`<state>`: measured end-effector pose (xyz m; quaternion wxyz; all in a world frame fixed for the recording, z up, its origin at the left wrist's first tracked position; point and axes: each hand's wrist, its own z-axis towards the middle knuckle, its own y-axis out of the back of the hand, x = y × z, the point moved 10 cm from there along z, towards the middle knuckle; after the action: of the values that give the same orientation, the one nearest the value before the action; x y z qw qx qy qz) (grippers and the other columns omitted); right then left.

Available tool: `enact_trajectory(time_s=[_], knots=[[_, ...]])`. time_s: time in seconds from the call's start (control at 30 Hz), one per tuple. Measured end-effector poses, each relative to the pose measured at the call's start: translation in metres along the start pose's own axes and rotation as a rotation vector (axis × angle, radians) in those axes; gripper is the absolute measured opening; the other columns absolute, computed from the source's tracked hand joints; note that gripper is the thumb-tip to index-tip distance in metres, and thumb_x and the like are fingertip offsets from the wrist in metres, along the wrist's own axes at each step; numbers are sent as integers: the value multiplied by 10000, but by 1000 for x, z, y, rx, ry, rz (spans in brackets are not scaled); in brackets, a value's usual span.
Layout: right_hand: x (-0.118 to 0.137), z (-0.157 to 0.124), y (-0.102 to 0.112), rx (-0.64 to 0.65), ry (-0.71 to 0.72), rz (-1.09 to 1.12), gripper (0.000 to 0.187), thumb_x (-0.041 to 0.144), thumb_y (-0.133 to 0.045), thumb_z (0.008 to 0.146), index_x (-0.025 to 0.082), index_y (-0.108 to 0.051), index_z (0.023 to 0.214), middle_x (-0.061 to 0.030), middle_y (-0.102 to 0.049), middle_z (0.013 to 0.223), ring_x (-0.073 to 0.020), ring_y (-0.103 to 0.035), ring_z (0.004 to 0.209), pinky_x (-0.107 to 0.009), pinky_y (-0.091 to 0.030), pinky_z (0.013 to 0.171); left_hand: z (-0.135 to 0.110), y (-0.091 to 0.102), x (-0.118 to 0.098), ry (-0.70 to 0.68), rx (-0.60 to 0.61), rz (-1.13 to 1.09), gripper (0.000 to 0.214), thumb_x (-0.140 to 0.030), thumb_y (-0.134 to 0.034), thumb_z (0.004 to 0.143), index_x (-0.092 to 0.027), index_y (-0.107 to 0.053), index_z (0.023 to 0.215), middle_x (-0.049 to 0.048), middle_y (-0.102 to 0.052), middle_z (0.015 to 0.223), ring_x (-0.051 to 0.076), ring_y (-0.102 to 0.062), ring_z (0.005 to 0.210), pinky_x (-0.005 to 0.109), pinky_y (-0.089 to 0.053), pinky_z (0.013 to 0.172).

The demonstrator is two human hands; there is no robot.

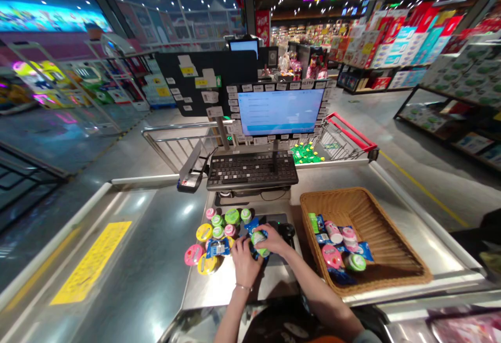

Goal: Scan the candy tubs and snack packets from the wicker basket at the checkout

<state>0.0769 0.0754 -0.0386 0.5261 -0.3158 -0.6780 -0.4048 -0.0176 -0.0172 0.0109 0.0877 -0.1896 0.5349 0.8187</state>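
My right hand [271,240] is closed around a green-and-white tub [259,241] over the middle of the counter. A blue packet [251,226] shows just beyond its fingers. Right beside it, my left hand [245,259] has its fingers stretched forward at the edge of a cluster of small candy-like tubs; its fingertips are partly hidden among them. The cluster includes a pink tub [193,255], a yellow tub [204,232] and a green tub [232,216]. Across some of the tubs lies a blue packet with print [218,248].
To the right, a wicker basket [407,267] holds several tubs and blue packets. A black keyboard [252,169] sits below a lit monitor [282,110], with a black handheld scanner [287,231] near my right hand. A shopping cart [352,134] stands behind the counter.
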Motion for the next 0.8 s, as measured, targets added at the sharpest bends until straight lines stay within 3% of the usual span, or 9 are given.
enact_trajectory(time_s=[0.53,0.67,0.8], knots=[[68,-30,77,-169,142,97,464,147,-725,552,226,-644,1003,-21,-560,1062,-211,-572,1037,-353,-404,976,44,42,-76,-153,-25,11,504,-122,-583,657,-162,-519,1156,125,-499,1255,318,-381,1233,497,-387,1008],[77,-42,106,-229,161,92,454,178,-721,580,230,-633,1022,-21,-561,1081,-210,-564,1059,-352,-392,990,55,42,-107,-208,0,-15,506,-103,-557,665,-165,-517,1165,121,-496,1277,316,-355,1279,492,-373,1029],[76,-54,138,-317,145,86,434,214,-726,596,244,-629,1018,-20,-581,1093,-220,-558,1080,-371,-376,1012,65,28,-130,-261,26,-51,508,-101,-545,659,-173,-526,1161,120,-497,1283,320,-361,1280,500,-373,1027]])
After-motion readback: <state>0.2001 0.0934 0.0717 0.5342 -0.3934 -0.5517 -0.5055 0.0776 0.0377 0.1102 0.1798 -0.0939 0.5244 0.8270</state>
